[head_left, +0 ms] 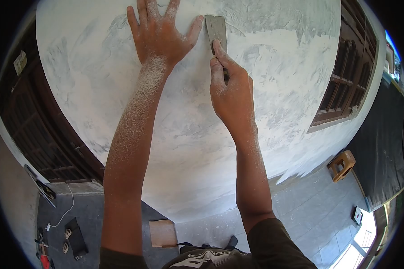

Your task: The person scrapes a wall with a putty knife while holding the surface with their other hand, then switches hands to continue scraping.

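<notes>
My right hand (232, 85) is wrapped round the handle of a putty knife (217, 28), thumb and a finger pressed toward its blade. The grey metal blade points up and lies against the white, patchily plastered wall (188, 121). To its left, my left hand (159, 33) is spread flat on the wall with the fingers apart and holds nothing. Its thumb tip comes close to the blade's upper left corner. Pale dust coats both hands and the left forearm. My palm hides most of the knife's handle.
A dark wooden door (45, 121) is at the left and a barred brown window (345, 76) at the right. On the tiled floor are a brown plastic stool (342, 166), a cardboard piece (163, 233), a white cable (69, 204) and several tools near a red-handled one (45, 261).
</notes>
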Action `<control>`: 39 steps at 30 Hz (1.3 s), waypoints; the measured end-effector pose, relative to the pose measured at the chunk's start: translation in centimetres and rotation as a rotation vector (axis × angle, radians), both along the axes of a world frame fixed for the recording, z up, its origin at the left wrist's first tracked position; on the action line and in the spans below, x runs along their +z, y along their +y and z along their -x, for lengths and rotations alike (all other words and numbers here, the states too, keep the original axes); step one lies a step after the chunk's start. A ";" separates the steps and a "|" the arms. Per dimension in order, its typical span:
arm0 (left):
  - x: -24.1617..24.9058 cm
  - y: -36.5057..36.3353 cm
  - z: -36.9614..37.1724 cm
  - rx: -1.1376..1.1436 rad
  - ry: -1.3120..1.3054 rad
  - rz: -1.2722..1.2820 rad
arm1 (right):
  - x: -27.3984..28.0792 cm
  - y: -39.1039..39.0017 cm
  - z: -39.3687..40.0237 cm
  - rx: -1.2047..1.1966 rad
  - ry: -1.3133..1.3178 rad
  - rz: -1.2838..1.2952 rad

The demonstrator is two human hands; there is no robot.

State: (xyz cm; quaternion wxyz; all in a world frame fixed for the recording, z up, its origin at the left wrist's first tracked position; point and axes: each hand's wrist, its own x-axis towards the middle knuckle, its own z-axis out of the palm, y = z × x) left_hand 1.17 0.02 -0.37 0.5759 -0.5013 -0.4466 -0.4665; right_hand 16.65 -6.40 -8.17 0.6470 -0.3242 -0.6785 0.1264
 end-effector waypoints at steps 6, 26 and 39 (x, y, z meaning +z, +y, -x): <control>0.0 0.1 0.2 0.021 0.005 -0.022 | -1.1 0.0 -0.1 -0.015 -0.006 -0.034; 0.1 0.0 0.0 0.035 0.002 -0.012 | -0.6 -0.3 -0.3 -0.022 -0.046 0.023; 0.1 -0.1 -0.2 0.068 -0.014 0.000 | 0.5 -0.1 -0.1 -0.004 -0.008 0.062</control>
